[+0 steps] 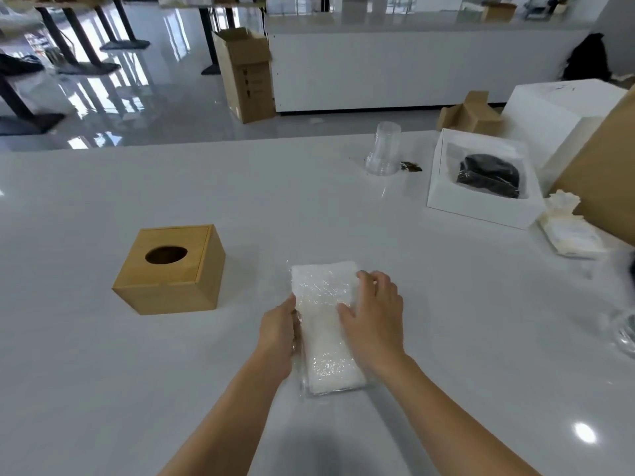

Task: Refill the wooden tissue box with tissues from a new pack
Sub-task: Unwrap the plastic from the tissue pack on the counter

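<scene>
A new tissue pack (321, 297), white tissues in clear crinkled plastic, lies lengthwise on the white table (103, 389) in front of me. My left hand (280, 333) grips its left edge, fingers curled around the side. My right hand (376, 314) rests on its right side, fingers spread over the top and far corner. The wooden tissue box (171, 269) stands to the left of the pack, lid shut, its oval top opening dark; no tissue shows in it.
At the back right stand a clear plastic cup (383, 149), a white open box (481, 180) holding a black bagged item, a crumpled tissue pack (570, 231) and a large cardboard box (604, 173). A glass object (623, 333) sits at the right edge.
</scene>
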Demonstrator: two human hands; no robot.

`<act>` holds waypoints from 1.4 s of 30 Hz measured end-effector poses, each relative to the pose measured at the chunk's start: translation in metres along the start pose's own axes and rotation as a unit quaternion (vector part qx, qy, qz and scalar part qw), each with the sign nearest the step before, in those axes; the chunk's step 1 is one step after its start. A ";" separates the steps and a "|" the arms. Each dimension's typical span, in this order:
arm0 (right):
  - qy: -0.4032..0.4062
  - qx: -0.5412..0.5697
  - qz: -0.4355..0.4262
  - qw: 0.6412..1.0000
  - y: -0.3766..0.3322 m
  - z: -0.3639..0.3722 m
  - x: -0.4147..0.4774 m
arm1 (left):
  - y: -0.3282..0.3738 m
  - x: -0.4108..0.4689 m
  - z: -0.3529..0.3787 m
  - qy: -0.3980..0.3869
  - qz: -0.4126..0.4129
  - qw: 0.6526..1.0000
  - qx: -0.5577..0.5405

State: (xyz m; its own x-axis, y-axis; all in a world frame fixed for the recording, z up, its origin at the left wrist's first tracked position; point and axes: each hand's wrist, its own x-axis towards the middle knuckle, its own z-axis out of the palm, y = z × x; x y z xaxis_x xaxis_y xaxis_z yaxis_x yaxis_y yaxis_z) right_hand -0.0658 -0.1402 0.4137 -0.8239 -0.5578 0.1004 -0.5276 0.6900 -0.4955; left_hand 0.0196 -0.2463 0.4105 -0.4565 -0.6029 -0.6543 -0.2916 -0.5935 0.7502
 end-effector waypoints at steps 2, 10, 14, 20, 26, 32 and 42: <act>-0.057 -0.008 -0.028 0.998 -0.011 0.003 -0.003 | 0.000 -0.001 0.000 -0.012 -0.005 0.999 -0.040; -0.179 0.029 -0.001 0.983 -0.035 0.007 -0.008 | 0.006 0.002 -0.011 -0.080 -0.030 0.992 -0.093; -0.191 0.051 -0.006 0.980 -0.033 0.005 -0.004 | 0.015 -0.002 -0.013 -0.096 -0.010 0.993 -0.073; -0.193 0.322 0.079 0.924 -0.035 -0.017 0.003 | 0.032 -0.004 -0.019 -0.101 0.006 0.993 -0.058; -0.085 0.508 0.194 0.835 -0.025 -0.033 0.009 | 0.040 -0.011 -0.026 -0.073 0.041 0.995 -0.053; -0.027 0.584 0.241 0.775 0.001 -0.047 0.012 | 0.048 -0.012 -0.035 -0.067 0.104 0.992 0.001; -0.113 0.601 0.278 0.741 0.068 -0.047 0.013 | 0.042 0.005 -0.027 -0.103 0.145 0.972 0.155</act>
State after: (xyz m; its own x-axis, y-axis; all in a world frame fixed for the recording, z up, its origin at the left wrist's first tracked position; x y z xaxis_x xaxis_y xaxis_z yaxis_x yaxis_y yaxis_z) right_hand -0.1220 -0.0785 0.4212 -0.7174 -0.4983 -0.4868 0.5571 0.0092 -0.8304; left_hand 0.0275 -0.2882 0.4359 -0.7071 -0.5820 -0.4015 -0.3497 -0.2057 0.9140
